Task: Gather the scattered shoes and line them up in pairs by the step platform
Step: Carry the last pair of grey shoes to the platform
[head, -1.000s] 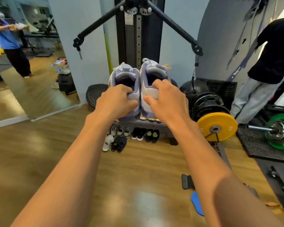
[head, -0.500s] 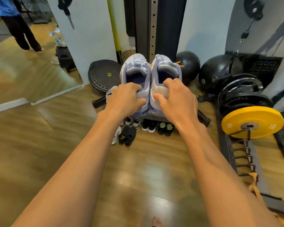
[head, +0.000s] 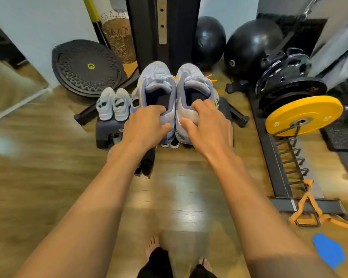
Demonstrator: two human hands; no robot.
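Two sneakers (head: pixel 157 83) gripped: left hand (head: pixel 146 128), right hand (head: pixel 208 129) (plate (head: pixel 309 109) print blurred).

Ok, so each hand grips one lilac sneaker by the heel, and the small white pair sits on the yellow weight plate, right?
Not quite. In the head view the small white pair sits on the dark step platform, not on the yellow weight plate. The rest holds: the left hand and the right hand each grip one of the lilac sneakers by the heel.

One wide-angle head-worn camera looks forward and steeply down, the wearer's bare feet (head: pixel 152 245) at 6 o'clock and the step platform (head: pixel 107 133) near, ahead at 12 o'clock
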